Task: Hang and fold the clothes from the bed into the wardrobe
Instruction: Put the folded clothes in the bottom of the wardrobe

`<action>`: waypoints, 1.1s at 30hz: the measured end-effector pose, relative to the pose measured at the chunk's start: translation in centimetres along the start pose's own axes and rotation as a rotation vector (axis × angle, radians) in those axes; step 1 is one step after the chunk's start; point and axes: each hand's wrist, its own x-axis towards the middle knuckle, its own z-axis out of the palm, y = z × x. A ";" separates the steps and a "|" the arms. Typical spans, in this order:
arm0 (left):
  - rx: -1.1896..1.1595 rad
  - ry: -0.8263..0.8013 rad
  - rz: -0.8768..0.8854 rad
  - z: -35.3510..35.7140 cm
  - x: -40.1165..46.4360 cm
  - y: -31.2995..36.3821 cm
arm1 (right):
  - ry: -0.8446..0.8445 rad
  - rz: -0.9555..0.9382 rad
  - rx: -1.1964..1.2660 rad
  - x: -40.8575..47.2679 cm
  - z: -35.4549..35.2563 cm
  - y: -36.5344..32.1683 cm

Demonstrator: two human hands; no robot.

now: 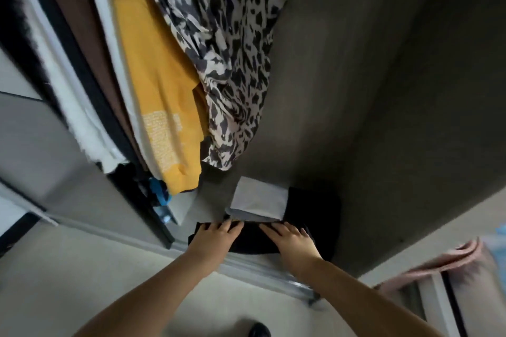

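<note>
A folded black garment (253, 241) lies at the front of the wardrobe floor (356, 200). My left hand (213, 241) rests flat on its left end with the fingers straight. My right hand (291, 241) presses its right part, fingers spread and flat. Behind the black garment lies a folded light grey piece (258, 198), with another dark folded piece (315, 205) to its right. Above them hang a yellow top (153, 76) and a black-and-white spotted dress (224, 44).
Brown, white and dark clothes (82, 49) hang left of the yellow top. The wardrobe's sliding-door track (262, 273) runs along the front edge under my wrists. A pink cloth (449, 260) lies at the lower right. A blue item (161, 194) sits low on the left.
</note>
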 end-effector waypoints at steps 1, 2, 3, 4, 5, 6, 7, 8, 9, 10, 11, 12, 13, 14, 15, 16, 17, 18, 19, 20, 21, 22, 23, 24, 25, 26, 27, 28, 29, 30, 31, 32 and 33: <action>-0.014 -0.034 0.020 0.8 2.3 -0.5 | -0.029 0.016 -0.005 1.9 0.4 0.8; -0.031 -0.087 0.036 1.2 4.7 -1.0 | -0.059 0.033 -0.006 3.8 0.7 1.8; -0.028 -0.116 0.042 1.9 7.0 -1.4 | -0.076 0.052 0.001 5.5 1.3 2.7; -0.021 -0.107 0.054 2.8 9.3 -1.9 | -0.080 0.072 0.005 7.3 2.0 3.6; -0.023 -0.104 0.063 4.0 11.5 -2.3 | -0.077 0.083 -0.002 8.9 2.6 4.4; -0.019 -0.126 0.081 5.3 13.6 -2.7 | -0.070 0.084 -0.004 10.9 3.8 5.2; -0.006 -0.160 0.099 6.5 15.5 -3.1 | -0.058 0.083 0.003 12.7 5.1 6.1; 0.018 -0.176 0.114 7.9 17.5 -3.4 | -0.051 0.090 0.016 14.7 6.5 7.0; 0.034 -0.196 0.114 9.2 19.5 -3.7 | -0.051 0.098 0.018 16.6 7.8 8.0; 0.048 -0.188 0.117 10.2 21.4 -4.0 | -0.054 0.104 0.003 18.3 8.8 8.8; 0.048 -0.114 0.145 11.2 23.4 -4.2 | -0.047 0.117 -0.024 19.9 9.7 9.7; 0.053 0.016 0.197 12.3 25.3 -4.6 | -0.037 0.134 -0.047 21.5 10.5 10.6; 0.072 0.063 0.231 13.3 27.0 -5.0 | -0.016 0.148 -0.066 22.9 11.0 11.3; 0.103 0.115 0.236 14.8 28.9 -5.5 | 0.016 0.164 -0.072 24.2 11.5 11.8; 0.137 0.184 0.225 16.5 30.9 -6.0 | 0.050 0.181 -0.073 25.7 12.2 12.3; 0.170 0.226 0.204 17.8 32.8 -6.6 | 0.074 0.196 -0.076 27.1 13.0 12.8; 0.191 0.268 0.190 18.7 34.5 -7.0 | 0.096 0.211 -0.079 28.7 13.8 13.3; 0.211 0.292 0.183 19.4 36.2 -7.4 | 0.119 0.228 -0.082 30.3 14.8 14.0; 0.215 0.303 0.186 20.2 37.6 -7.8 | 0.142 0.241 -0.089 31.7 15.7 14.5; 0.212 0.304 0.194 21.1 38.8 -8.0 | 0.157 0.246 -0.097 33.0 16.7 15.0; 0.192 0.298 0.197 22.3 39.8 -8.2 | 0.160 0.248 -0.107 34.1 17.6 15.3; 0.163 0.305 0.196 23.6 40.7 -8.3 | 0.152 0.247 -0.109 35.2 18.5 15.7; 0.139 0.328 0.193 25.1 41.6 -8.5 | 0.140 0.248 -0.106 36.1 19.5 16.0; 0.126 0.348 0.198 26.5 42.6 -8.6 | 0.139 0.256 -0.113 36.9 20.7 16.2; 0.121 0.360 0.208 27.7 43.3 -8.5 | 0.135 0.262 -0.143 37.6 21.9 16.3; 0.122 0.326 0.231 28.8 43.8 -8.3 | 0.117 0.264 -0.183 38.2 23.2 16.4; 0.110 0.283 0.256 30.1 44.3 -8.0 | 0.073 0.265 -0.212 38.6 24.6 16.5; 0.094 0.211 0.265 31.7 44.8 -8.1 | 0.012 0.261 -0.207 39.0 26.1 16.7; 0.085 0.071 0.275 32.9 45.0 -8.2 | -0.050 0.248 -0.171 39.1 27.1 16.9; 0.028 -0.082 0.256 33.5 45.1 -8.3 | -0.106 0.229 -0.124 39.2 27.7 17.2; -0.035 -0.167 0.251 33.9 45.2 -8.3 | -0.147 0.208 -0.073 39.2 27.8 17.5; -0.091 -0.200 0.263 34.1 45.2 -8.2 | -0.181 0.191 -0.019 39.1 27.6 17.8; -0.136 -0.227 0.275 34.2 45.3 -8.4 | -0.209 0.183 0.032 39.1 27.3 18.0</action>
